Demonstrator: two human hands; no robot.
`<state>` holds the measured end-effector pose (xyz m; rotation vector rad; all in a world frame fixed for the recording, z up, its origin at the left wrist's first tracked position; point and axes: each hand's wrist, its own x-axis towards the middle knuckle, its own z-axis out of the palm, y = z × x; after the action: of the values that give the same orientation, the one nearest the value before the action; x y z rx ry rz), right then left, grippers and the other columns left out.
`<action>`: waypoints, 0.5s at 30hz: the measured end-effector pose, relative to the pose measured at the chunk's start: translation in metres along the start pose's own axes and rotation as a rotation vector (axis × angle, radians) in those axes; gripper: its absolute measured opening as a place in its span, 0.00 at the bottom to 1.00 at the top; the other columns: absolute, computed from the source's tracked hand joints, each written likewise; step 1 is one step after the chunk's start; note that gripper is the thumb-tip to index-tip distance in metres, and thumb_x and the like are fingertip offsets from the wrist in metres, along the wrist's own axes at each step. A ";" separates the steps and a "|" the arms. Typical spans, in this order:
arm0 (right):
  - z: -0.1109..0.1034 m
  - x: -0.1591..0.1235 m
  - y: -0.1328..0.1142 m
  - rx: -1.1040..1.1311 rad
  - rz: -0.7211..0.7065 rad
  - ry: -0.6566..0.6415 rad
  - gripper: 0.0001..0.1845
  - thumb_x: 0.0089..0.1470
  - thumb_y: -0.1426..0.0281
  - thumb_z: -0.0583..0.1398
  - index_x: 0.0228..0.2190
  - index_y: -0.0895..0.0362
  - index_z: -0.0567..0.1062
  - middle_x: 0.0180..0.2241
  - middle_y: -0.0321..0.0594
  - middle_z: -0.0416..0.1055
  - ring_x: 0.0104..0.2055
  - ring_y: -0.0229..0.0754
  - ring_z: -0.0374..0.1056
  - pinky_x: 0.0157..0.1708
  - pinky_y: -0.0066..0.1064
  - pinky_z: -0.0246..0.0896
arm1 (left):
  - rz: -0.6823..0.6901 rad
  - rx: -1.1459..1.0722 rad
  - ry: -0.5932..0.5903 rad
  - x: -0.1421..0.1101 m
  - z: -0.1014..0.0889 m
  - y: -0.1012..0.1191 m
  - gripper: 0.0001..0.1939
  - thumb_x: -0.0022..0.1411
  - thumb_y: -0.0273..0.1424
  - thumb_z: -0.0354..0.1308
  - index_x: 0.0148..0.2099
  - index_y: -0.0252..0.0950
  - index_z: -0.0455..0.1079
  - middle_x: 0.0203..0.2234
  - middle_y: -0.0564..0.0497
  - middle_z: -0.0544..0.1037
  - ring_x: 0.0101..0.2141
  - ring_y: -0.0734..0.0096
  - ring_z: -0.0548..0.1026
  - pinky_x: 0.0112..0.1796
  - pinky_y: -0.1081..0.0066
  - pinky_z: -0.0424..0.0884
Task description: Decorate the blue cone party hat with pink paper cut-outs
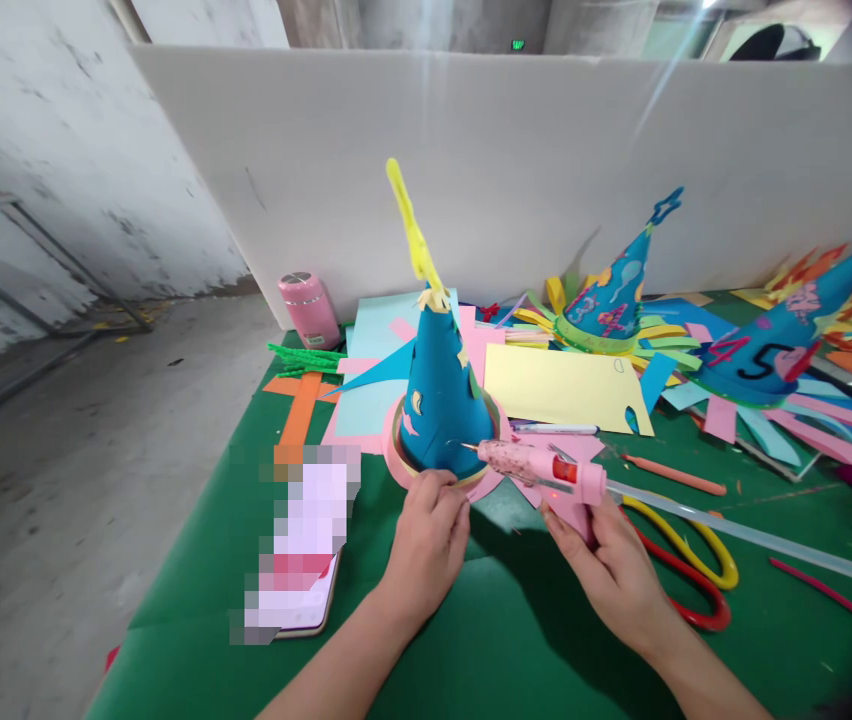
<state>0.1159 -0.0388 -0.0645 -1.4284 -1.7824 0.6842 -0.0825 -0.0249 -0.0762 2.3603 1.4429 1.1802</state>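
Hands: two; the left hand (427, 540) pinches the near brim of the hat, fingers together; the right hand (617, 565) is wrapped around the glue gun's handle.
Phone: one phone (311, 600), flat by the green table's (501, 640) left edge.
Scissors: one pair of scissors (729, 568), two handle loops, one red, one yellow, beside the right hand.
Glue: one pink glue gun (527, 468), one long clear stick (756, 535) behind it; nozzle at the hat, contact unclear.
Hat in hand: one blue cone hat (441, 390), upright, mid-table.
Pen: one pen (557, 429), below one yellow card (565, 388).
Other hats: two decorated hats (610, 300), toward the far edge, right.
Bottle: one pink bottle (310, 310), far left corner.
Board: one white board (516, 170), behind the far edge.
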 end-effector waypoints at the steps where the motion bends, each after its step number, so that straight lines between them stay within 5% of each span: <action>1: 0.000 0.000 0.001 -0.001 -0.001 -0.003 0.17 0.53 0.64 0.54 0.45 0.56 0.63 0.41 0.44 0.68 0.43 0.47 0.64 0.43 0.36 0.58 | -0.003 -0.001 -0.001 0.000 0.000 0.000 0.07 0.57 0.20 0.48 0.36 0.32 0.65 0.35 0.44 0.66 0.39 0.64 0.65 0.38 0.64 0.65; 15: 0.001 0.004 -0.012 0.030 -0.060 -0.020 0.11 0.53 0.66 0.53 0.39 0.56 0.65 0.42 0.46 0.68 0.45 0.47 0.64 0.39 0.32 0.63 | 0.001 -0.001 -0.001 0.000 -0.001 0.000 0.06 0.57 0.20 0.47 0.33 0.33 0.63 0.35 0.44 0.66 0.38 0.64 0.66 0.38 0.65 0.66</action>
<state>0.1074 -0.0375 -0.0550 -1.3471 -1.8154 0.6927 -0.0826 -0.0250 -0.0756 2.3611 1.4408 1.1791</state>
